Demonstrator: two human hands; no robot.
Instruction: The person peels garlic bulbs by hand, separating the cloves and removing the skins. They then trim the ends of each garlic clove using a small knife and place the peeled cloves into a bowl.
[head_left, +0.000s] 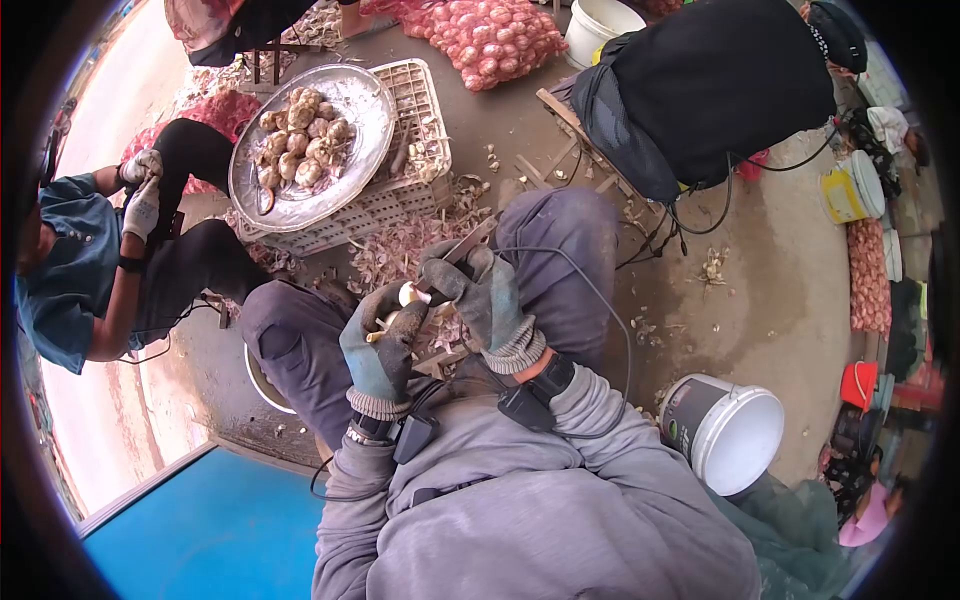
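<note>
Left grip (382, 352) closes around pale garlic (407, 293), seemingly steadying it; right grip (482, 300) holds the knife (472, 240) close.

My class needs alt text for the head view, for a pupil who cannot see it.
The gloved left hand holds garlic; the gloved right hand grips what looks like a knife. Beyond, garlic bulbs lie on a round metal tray atop a plastic crate.

No readable text; lettering on the grey-labelled bucket (693, 412) seems blurred.
</note>
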